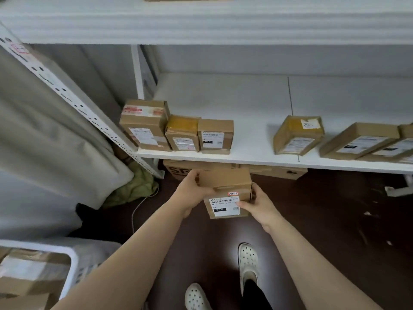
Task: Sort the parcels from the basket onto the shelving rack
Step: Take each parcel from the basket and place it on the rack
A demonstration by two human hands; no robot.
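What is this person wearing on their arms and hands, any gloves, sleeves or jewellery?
Nothing shows. The left hand and the right hand are bare: no gloves, rings, watch or wristband in view. Both forearms are uncovered down to the frame's edge, so no sleeve is visible. Below are white perforated clogs and a black trouser leg.

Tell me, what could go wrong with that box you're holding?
The box, held between the left hand and the right hand, is lower than the shelf, so lifting it could bump the shelf's front edge. The fingers grip it only at its sides, so it might slip and drop to the floor. Pushing it in carelessly could also knock the angled box, which sits crooked near the free spot.
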